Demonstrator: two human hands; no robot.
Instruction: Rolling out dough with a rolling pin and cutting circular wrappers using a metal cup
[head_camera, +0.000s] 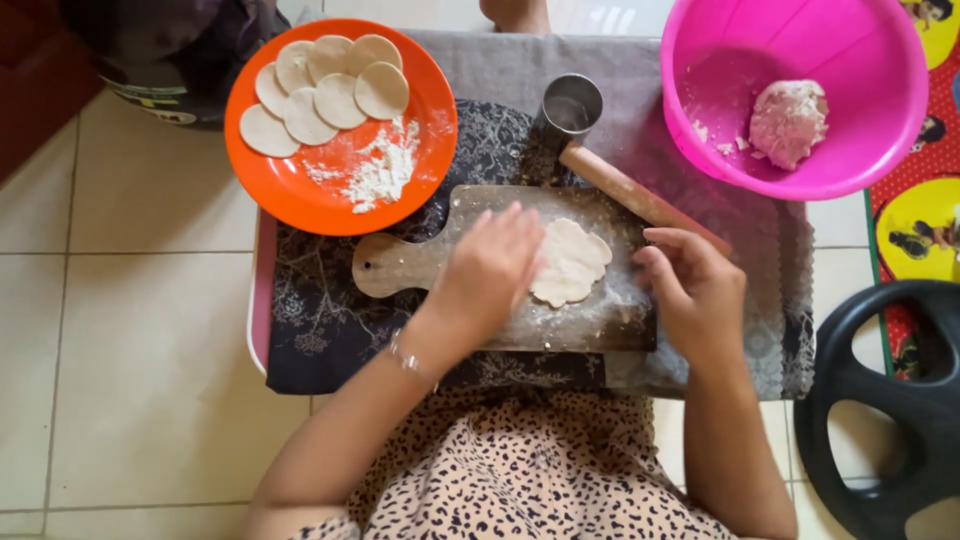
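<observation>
Now dough sheet (572, 262) under left hand (487, 272) fingers (520, 240), on board (400, 265)

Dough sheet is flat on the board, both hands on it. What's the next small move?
Probably reach the right hand for the steel cup: the dough sheet looks rolled out on the wooden board, and cut rounds already sit on the orange plate.

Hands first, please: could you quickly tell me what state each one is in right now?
Left hand: open, fingers flat on the dough on the board, holding nothing.
Right hand: open, loosely curled, by the rolling pin, holding nothing.
</observation>
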